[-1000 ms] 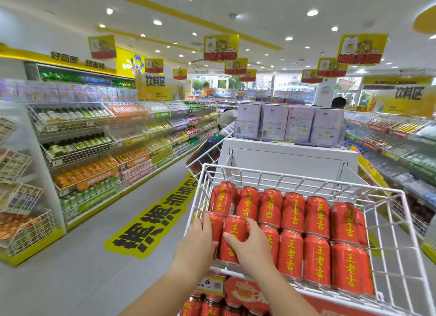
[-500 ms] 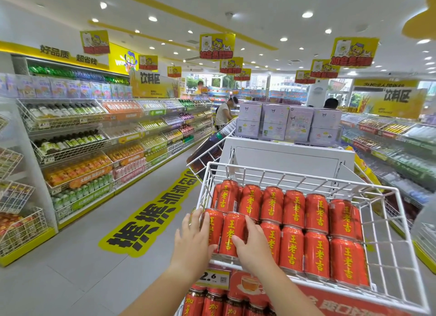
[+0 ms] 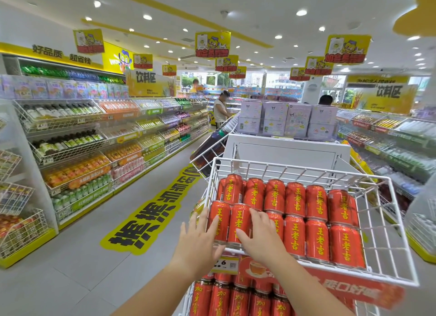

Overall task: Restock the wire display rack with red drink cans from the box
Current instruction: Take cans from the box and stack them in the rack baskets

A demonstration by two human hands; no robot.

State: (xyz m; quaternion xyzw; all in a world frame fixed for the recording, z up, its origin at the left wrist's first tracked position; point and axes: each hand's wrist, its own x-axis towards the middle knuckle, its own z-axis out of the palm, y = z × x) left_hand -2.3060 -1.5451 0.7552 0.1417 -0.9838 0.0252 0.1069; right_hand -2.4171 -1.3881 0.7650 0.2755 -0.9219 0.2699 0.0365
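Observation:
The top basket of the white wire display rack (image 3: 387,223) holds two rows of red drink cans with yellow lettering (image 3: 316,221). My left hand (image 3: 200,240) is at the basket's front left corner, fingers spread and straight, touching the side of the leftmost front can (image 3: 219,221). My right hand (image 3: 262,235) lies with straight fingers over the second front can (image 3: 239,223) and the one beside it. A lower tier holds more red cans (image 3: 219,299). The box is out of view.
A yellow price tag (image 3: 225,265) hangs on the basket's front. Drink shelves (image 3: 77,150) line the aisle on the left, more shelves (image 3: 387,136) on the right. A white stand carrying boxes (image 3: 286,122) rises behind the rack. A person (image 3: 220,110) stands far down the aisle.
Both hands had their fingers curled round the two front-left cans; the fingers have since straightened and the hands have drawn back a little. The two cans stay in the front row.

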